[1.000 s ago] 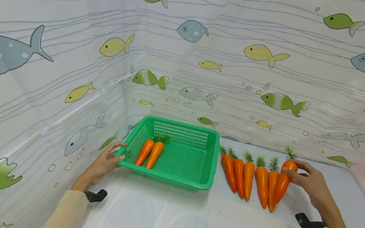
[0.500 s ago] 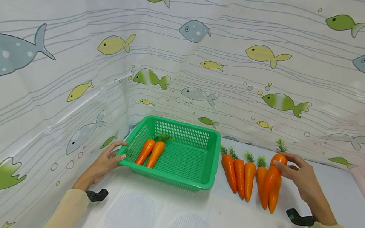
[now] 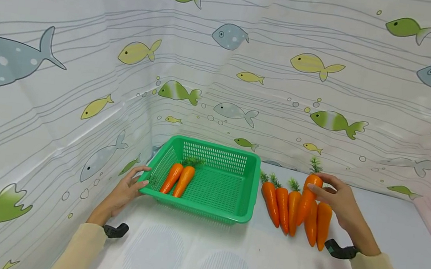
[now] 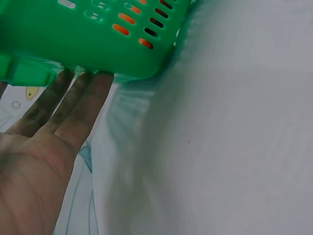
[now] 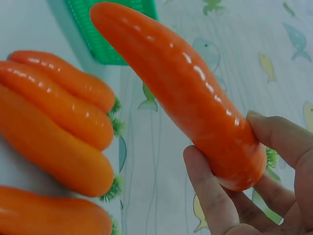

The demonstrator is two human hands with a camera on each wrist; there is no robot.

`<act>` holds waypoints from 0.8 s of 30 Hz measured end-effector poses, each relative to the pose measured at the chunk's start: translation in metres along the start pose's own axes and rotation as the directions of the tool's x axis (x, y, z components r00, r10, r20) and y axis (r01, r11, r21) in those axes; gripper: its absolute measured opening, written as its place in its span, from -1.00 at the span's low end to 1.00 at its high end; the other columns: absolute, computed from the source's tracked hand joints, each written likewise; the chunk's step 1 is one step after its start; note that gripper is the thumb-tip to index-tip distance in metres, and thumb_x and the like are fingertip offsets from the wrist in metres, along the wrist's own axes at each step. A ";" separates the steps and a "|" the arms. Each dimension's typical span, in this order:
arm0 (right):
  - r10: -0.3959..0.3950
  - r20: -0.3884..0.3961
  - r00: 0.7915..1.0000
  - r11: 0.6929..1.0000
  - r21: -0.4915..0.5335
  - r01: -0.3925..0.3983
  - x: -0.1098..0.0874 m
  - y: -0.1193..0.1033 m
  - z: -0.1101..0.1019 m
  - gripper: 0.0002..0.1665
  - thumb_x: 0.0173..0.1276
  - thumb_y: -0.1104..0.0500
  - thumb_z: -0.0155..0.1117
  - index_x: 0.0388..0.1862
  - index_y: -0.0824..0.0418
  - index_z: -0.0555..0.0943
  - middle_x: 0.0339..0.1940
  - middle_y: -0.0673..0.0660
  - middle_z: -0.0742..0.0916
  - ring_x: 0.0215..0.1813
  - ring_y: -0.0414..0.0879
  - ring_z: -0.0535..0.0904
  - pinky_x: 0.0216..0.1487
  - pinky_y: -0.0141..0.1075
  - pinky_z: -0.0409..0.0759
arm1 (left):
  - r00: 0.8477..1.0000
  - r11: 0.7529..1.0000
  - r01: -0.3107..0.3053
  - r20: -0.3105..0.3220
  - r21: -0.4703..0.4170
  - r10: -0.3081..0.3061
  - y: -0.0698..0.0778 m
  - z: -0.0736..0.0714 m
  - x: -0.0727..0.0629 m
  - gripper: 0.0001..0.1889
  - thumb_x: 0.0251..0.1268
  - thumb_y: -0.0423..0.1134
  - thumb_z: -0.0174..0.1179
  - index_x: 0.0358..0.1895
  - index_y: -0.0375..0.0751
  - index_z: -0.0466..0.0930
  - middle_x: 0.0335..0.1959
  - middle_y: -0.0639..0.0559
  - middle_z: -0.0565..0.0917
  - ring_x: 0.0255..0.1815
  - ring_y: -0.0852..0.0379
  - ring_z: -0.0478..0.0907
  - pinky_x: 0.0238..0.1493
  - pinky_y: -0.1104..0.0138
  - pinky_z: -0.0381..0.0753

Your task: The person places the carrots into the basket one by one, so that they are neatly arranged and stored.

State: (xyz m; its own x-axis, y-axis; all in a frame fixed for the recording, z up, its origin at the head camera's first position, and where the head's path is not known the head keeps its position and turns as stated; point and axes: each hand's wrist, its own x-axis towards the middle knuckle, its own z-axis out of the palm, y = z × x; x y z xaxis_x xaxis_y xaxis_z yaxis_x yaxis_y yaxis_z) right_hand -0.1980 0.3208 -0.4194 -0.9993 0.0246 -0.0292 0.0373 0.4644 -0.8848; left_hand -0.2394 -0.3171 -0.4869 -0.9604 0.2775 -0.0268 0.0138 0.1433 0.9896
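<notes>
1. Held carrot (image 5: 181,93): raised beside the others, gripped at its broad end by the right hand (image 3: 338,199), its leafy tuft (image 3: 315,164) upward and its narrow tip hanging toward the person.
2. Right-hand grip: thumb and fingers are set on either side of the thick end. The middle of the body and the tip are free of the hand.
3. Left hand (image 3: 121,192): pinches the left rim of the green basket (image 3: 200,210); fingers pass beneath the edge. The hands are well apart.
4. Other carrots: two (image 3: 183,182) lie within the basket at its left side; five (image 3: 281,212) lie in a row on the table (image 3: 264,266), to the basket's right.
5. Weight and stiffness: judged light and stiff; the body shows no dent under the fingers. Actual weight cannot be determined.
6. Surface: glossy, probably slick; the taper offers poor purchase near the tip.
7. Recommended hold: the thick shoulder, below the tuft. The tuft appears fine and is judged unfit to bear load.
8. Basket: thin, perforated, presumably light and slightly flexible; the rim is the sound holding place.
</notes>
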 end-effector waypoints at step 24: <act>-0.073 0.117 0.990 0.988 0.144 0.056 0.026 -0.035 0.055 -0.21 0.42 -0.19 0.39 0.49 0.09 0.41 0.40 0.18 0.50 0.14 0.12 0.62 0.33 0.13 0.42 | 1.000 0.998 0.018 -0.006 -0.062 -0.019 -0.005 0.001 0.003 -0.40 0.60 -0.15 0.14 0.57 0.01 0.13 0.49 -0.30 0.20 0.26 -0.08 0.42 0.15 0.31 0.57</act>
State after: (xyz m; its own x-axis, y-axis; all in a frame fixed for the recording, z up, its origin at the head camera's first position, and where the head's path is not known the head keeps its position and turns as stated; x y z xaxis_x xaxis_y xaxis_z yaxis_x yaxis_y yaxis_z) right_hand -0.2255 0.2566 -0.4149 -0.9934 -0.1127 -0.0187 -0.0200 0.3326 -0.9428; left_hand -0.2418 -0.3156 -0.4921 -0.9620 0.2693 -0.0445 -0.0210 0.0895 0.9958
